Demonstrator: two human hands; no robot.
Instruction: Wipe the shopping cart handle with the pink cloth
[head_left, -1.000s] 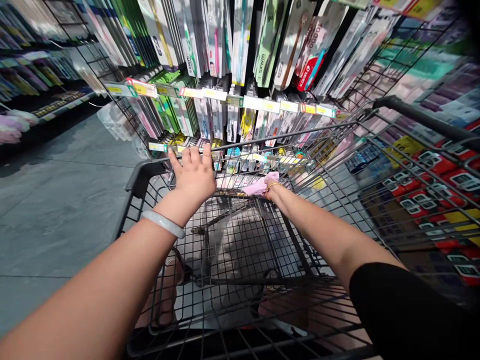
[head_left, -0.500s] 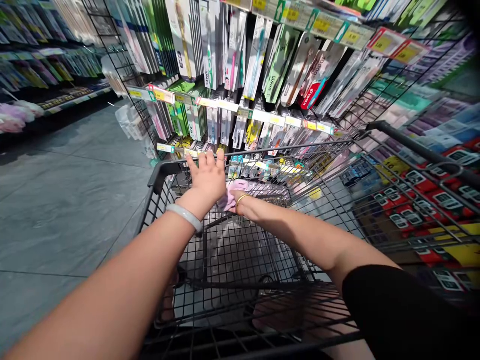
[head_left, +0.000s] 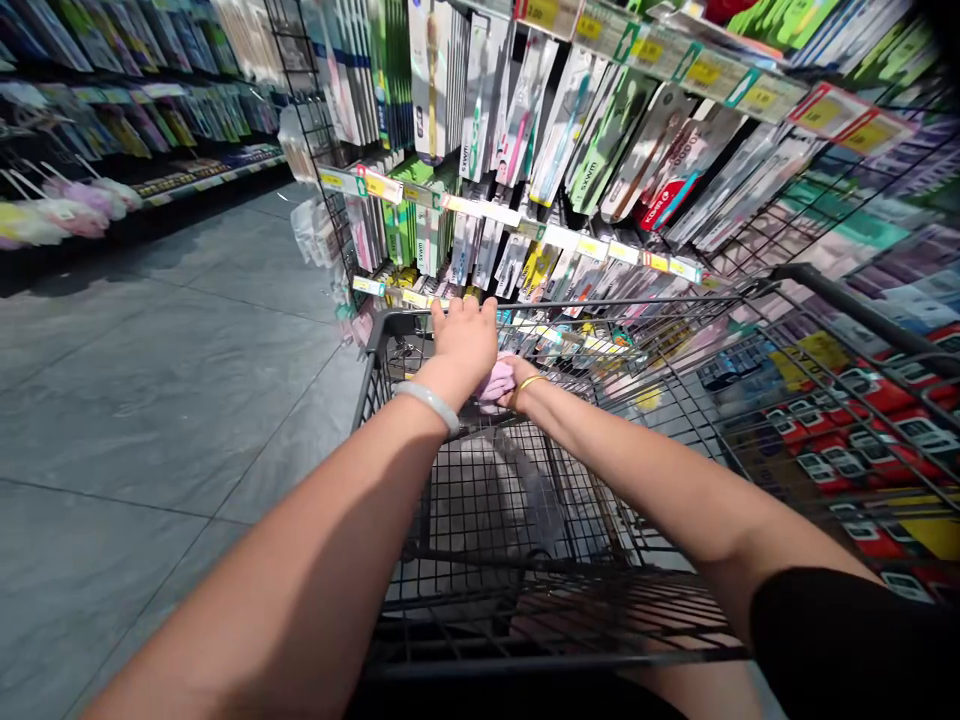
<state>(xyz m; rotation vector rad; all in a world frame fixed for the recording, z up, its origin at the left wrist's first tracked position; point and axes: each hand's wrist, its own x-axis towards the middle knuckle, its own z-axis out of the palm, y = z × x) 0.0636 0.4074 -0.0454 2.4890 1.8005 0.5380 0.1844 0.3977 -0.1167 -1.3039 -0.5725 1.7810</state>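
Note:
My left hand (head_left: 466, 345), a pale bangle on its wrist, lies over the far rim of a black wire shopping cart (head_left: 390, 325) with its fingers curled across the bar. Just below and to the right of it, inside the basket, my right hand (head_left: 517, 380) holds a bunched light-purple cloth-like item (head_left: 496, 383). A thin gold bangle circles that wrist. Part of the cloth and most of the right fingers are hidden behind my left hand and the cloth's folds. The cart's mesh floor shows below both arms.
Hanging racks of packaged toothbrushes (head_left: 555, 130) with price tags stand directly beyond the cart. Red packages (head_left: 870, 390) are stacked at the right. Grey tiled floor (head_left: 172, 370) stretches along the left, with another shelf (head_left: 150, 130) behind it.
The view has swung left, so the cart, racks and both hands sit farther right in the picture. My left hand stays on the rim and my right hand keeps the purple cloth.

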